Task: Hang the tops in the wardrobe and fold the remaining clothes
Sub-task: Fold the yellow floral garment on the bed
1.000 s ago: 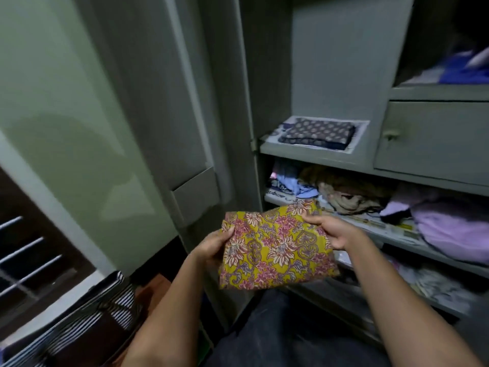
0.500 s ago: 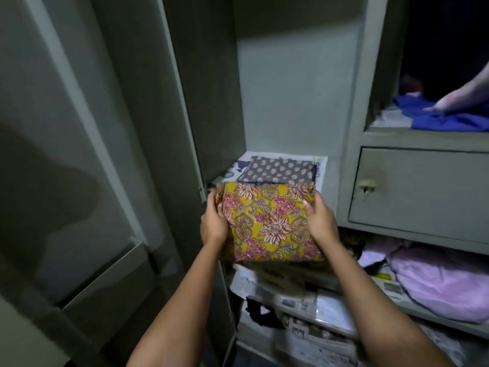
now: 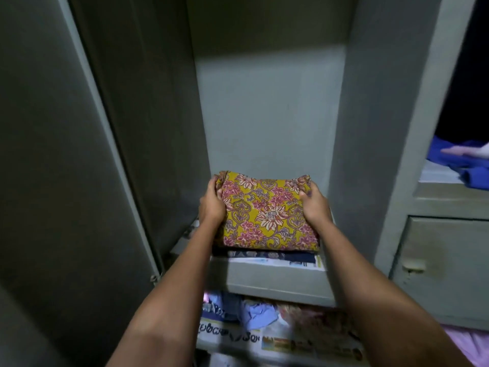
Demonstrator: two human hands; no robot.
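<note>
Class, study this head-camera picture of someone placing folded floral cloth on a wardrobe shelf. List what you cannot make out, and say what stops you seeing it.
1. Dark folded garment, head view: only its front edge shows; the floral cloth covers the rest.
2. Fingertips of the left hand and right hand: tucked round the cloth's sides.
3. Blue fabric: cut off by the right edge.
4. Newspaper print on the lower shelf: too blurred to read.
</note>
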